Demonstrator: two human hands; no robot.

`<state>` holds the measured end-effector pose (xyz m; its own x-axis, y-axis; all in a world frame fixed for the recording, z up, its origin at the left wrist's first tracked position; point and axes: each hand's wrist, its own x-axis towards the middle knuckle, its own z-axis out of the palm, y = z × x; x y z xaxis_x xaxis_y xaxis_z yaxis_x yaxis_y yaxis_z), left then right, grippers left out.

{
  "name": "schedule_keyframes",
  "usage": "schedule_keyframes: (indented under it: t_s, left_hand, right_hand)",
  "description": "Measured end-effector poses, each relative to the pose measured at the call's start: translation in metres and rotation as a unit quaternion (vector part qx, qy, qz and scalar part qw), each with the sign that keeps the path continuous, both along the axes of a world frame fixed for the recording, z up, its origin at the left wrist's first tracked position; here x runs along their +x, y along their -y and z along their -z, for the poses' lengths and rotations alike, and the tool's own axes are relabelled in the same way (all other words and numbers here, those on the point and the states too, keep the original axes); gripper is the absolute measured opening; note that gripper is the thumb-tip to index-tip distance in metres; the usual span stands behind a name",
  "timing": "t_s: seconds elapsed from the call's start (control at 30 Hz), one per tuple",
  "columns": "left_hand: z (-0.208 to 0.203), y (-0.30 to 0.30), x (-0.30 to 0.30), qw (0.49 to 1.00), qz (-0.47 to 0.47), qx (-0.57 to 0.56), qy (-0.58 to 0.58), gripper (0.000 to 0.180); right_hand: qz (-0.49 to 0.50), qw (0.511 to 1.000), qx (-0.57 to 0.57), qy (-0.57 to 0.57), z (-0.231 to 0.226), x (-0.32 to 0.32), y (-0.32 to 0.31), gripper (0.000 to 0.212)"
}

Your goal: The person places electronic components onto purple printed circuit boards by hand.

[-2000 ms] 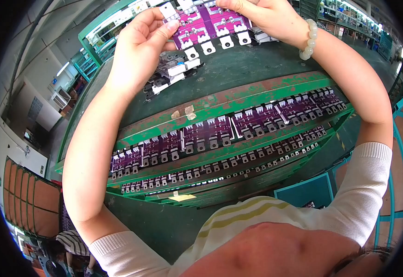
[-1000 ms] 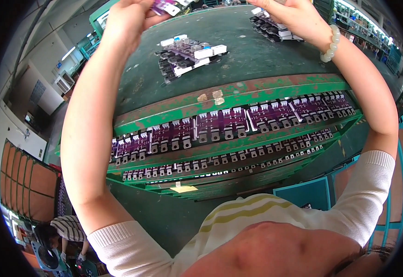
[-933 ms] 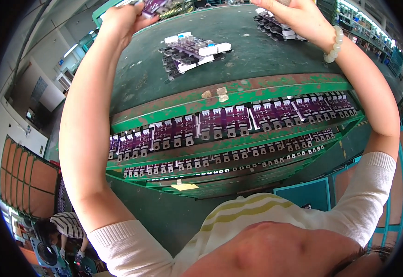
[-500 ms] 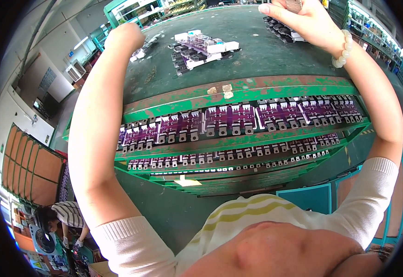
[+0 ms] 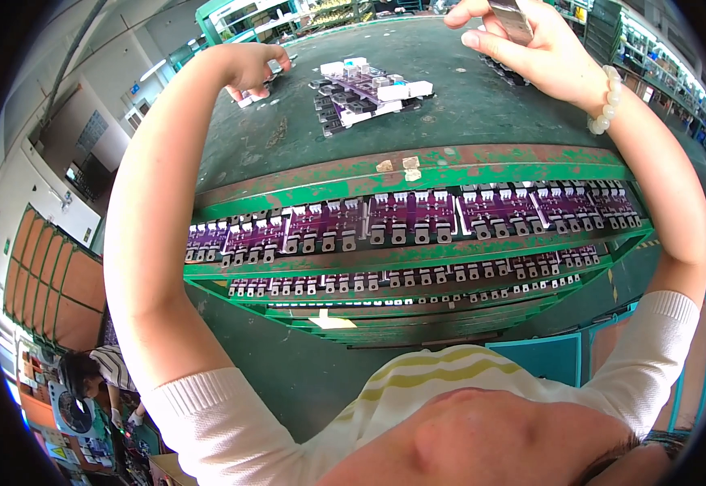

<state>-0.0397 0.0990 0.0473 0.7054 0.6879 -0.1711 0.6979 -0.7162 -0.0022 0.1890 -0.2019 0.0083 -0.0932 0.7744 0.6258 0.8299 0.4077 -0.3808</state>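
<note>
My left hand [image 5: 248,66] reaches over the left side of the green tabletop, its fingers bent and spread apart. Small dark and white parts [image 5: 274,71] lie right at its fingertips; whether they touch is hard to make out. Raised at the upper right, my right hand [image 5: 554,61] is closed around a shiny grey-brown flat piece [image 5: 512,19], partly hidden by the palm. Between the hands sits a stack of purple circuit boards [image 5: 369,89] with black and white components. Below the right hand lie more dark board parts [image 5: 505,73], partly covered by it.
Under the tabletop [image 5: 450,121], a green metal rack [image 5: 304,266] holds rows of purple boards [image 5: 410,212]. Small tan chips [image 5: 411,168] rest on its front edge. A teal bin [image 5: 539,360] stands lower right. A co-worker [image 5: 110,368] bends near a fan [image 5: 74,413] at lower left.
My left hand has opened from a closed, curled shape and shifted right toward the small parts. My right hand has moved slightly down, still holding the flat piece. The view has shifted a little.
</note>
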Motion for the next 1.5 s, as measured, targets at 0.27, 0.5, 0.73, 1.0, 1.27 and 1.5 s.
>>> schedule_keyframes:
  t_s: [0.27, 0.5, 0.73, 1.0, 1.27, 1.5]
  left_hand:
    - [0.029, -0.029, 0.010, 0.924, 0.041, 0.380, -0.007, 0.061]
    - [0.039, -0.064, -0.003, 0.984, 0.011, 0.177, 0.021, 0.059]
    - [0.014, -0.062, -0.016, 0.991, 0.010, 0.120, 0.055, 0.066]
    - [0.005, 0.051, -0.010, 0.927, 0.261, -0.199, 0.181, 0.113]
    - [0.019, 0.100, 0.005, 0.930, 0.295, -0.082, 0.202, 0.104]
    - [0.026, 0.104, 0.009, 0.873, 0.404, 0.018, 0.273, 0.113]
  right_hand:
    - [-0.019, 0.998, 0.035, 0.048, 0.003, -0.003, -0.002, 0.020]
    - [-0.013, 0.999, 0.034, 0.018, 0.000, -0.002, 0.002, 0.019]
    - [-0.043, 0.994, 0.071, 0.066, -0.002, -0.007, 0.002, 0.016]
    - [-0.040, 0.995, 0.061, 0.066, 0.003, -0.002, -0.003, 0.016]
    - [-0.021, 0.991, 0.076, 0.109, 0.005, 0.006, -0.010, 0.016]
    - [-0.013, 0.998, 0.013, 0.064, 0.005, -0.001, -0.022, 0.027]
